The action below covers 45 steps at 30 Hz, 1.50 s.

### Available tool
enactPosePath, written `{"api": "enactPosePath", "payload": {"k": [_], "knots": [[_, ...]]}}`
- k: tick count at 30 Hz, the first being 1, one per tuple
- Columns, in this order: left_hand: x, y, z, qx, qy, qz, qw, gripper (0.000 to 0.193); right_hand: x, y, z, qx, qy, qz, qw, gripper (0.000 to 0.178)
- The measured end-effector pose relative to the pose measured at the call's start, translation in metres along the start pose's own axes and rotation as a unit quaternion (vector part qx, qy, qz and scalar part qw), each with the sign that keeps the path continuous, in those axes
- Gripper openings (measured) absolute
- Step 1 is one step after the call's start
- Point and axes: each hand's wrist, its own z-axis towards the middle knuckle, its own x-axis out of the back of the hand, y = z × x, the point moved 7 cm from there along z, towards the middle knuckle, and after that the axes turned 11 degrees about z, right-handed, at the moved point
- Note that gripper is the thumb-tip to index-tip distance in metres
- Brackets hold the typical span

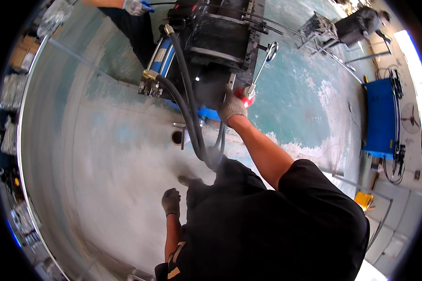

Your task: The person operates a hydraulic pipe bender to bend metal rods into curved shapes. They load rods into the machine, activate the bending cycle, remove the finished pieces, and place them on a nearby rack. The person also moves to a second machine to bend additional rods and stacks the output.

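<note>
My right hand (232,108), in a knitted glove, reaches to the near right edge of a black machine (222,37). It lies right against a red, rounded oil can (244,97) with a metal top and a long thin spout. The fingers are blurred and partly hidden, so whether they grip the can does not show. My left hand (171,202), also gloved, hangs low at my left side with its fingers curled in and nothing visible in them. Thick black hoses (185,100) run from brass fittings on a blue cylinder (161,55) and loop down close to my body.
At the upper left, a co-worker's gloved hand (137,6) is at the machine. Another person (361,24) works at the far right. A blue cabinet (380,117) stands by the right wall. Packed shelves (14,91) line the left. A small round container (177,136) sits below the machine.
</note>
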Motion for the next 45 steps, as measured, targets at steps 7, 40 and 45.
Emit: {"api": "enactPosePath", "payload": {"k": [7,40,45], "knots": [[0.035,-0.011,0.089,-0.111,-0.104,0.338,0.929,0.030,0.000,-0.003,-0.002,-0.115,0.023,-0.009,0.993,0.056],[0.067,0.219,0.175,-0.238,-0.177,0.517,0.803,0.030,0.000,-0.016,-0.004,-0.203,0.085,0.017,0.975,0.063],[0.066,0.240,0.215,-0.241,-0.234,0.531,0.778,0.030,-0.016,-0.016,-0.010,-0.212,0.094,0.015,0.973,0.068]]}}
